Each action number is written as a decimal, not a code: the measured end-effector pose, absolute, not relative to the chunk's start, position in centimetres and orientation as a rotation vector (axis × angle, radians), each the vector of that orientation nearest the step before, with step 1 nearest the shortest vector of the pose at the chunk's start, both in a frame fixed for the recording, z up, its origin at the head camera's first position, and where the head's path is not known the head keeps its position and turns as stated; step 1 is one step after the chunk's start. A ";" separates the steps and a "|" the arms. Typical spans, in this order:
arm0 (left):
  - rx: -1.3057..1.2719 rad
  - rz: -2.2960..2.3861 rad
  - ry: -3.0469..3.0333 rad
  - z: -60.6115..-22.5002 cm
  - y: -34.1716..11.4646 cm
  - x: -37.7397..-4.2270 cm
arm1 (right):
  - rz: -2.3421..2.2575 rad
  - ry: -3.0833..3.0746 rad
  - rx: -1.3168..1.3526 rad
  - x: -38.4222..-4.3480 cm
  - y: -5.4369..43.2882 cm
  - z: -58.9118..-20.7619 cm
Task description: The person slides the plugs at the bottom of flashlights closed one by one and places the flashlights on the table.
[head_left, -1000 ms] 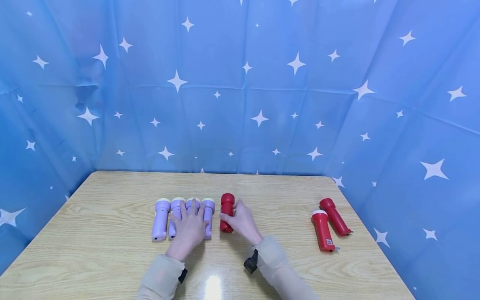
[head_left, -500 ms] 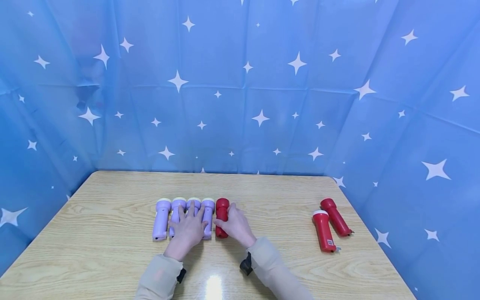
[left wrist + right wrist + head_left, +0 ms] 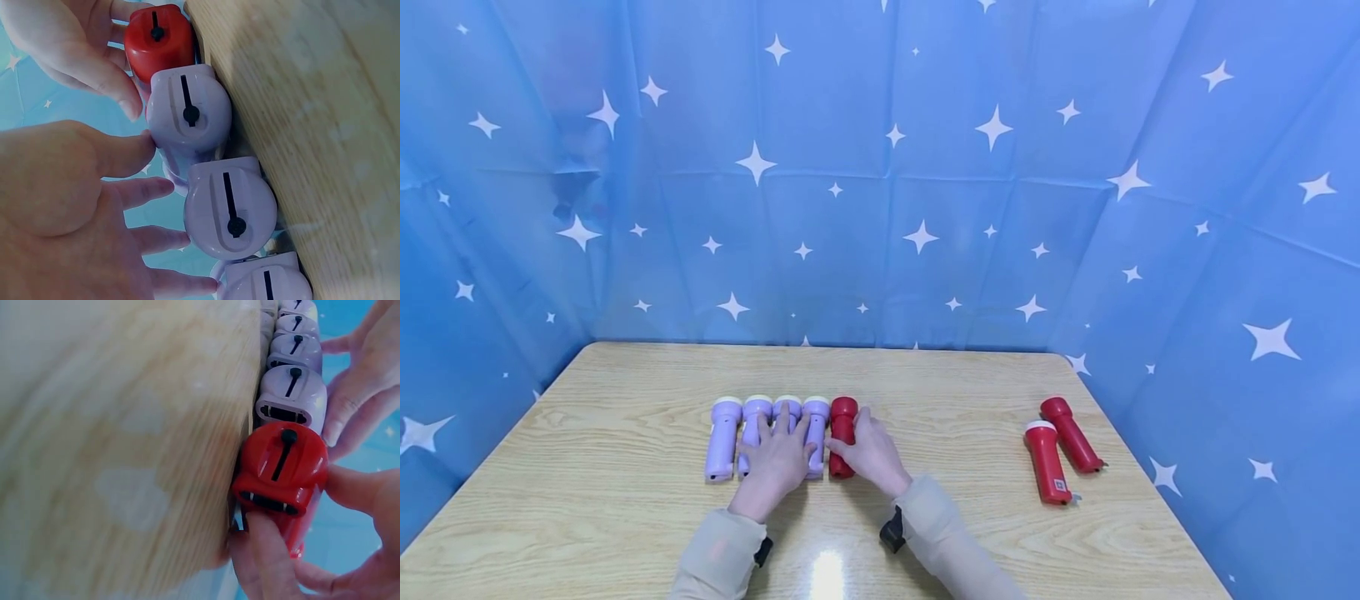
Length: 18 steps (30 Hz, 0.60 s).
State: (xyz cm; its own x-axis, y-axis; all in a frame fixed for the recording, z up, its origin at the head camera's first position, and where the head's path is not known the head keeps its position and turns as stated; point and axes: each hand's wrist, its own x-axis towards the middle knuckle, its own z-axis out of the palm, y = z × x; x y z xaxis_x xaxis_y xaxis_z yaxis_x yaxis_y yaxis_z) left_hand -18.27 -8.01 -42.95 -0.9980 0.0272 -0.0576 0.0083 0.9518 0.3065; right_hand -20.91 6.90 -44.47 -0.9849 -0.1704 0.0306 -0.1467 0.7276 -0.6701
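Note:
Several lilac flashlights lie side by side in a row; the leftmost lilac flashlight (image 3: 722, 442) is fully visible in the head view. My left hand (image 3: 775, 460) rests over the row with its fingers spread, partly covering the middle ones. In the left wrist view its thumb reaches the rightmost lilac flashlight (image 3: 190, 109). At the row's right end lies a red flashlight (image 3: 843, 425), its head pointing away like the others. My right hand (image 3: 874, 454) holds this red flashlight between thumb and fingers. Its red tail end (image 3: 284, 459) sits against the neighbouring lilac one in the right wrist view.
Two more red flashlights lie tilted at the table's right side: one with a white rim (image 3: 1047, 462), the other, all-red flashlight (image 3: 1072, 435), just behind it. Under everything is a wooden table (image 3: 587, 500). A blue star-patterned curtain (image 3: 850, 208) hangs behind and beside it.
My right hand has brought the red flashlight leftward and slightly nearer, from a gap to right beside the lilac row. Over the last half second it has barely moved. My left hand stays on the row.

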 end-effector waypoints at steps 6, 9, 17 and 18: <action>0.084 0.478 3.078 -43.0 -7.7 -18.3 | -1.115 2.896 -0.275 -20.8 7.7 -44.0; 0.183 0.508 3.112 -43.1 -7.2 -18.3 | -1.130 2.896 -0.260 -20.8 8.4 -43.7; 0.353 0.478 3.080 -43.3 -5.8 -18.0 | -1.072 3.008 -0.262 -21.1 11.4 -42.4; 0.350 0.478 3.069 -43.4 -5.7 -18.0 | -1.063 3.020 -0.247 -21.1 11.9 -42.2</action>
State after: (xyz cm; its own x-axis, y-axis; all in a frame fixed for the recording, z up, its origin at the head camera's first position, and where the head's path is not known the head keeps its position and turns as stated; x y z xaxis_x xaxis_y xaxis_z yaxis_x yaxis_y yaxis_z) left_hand -18.02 -5.75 -43.39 -0.9748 0.2225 0.0183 0.2176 0.9282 0.3019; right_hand -21.09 11.94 -42.25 -0.9857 -0.1215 0.1166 -0.1678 0.7693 -0.6165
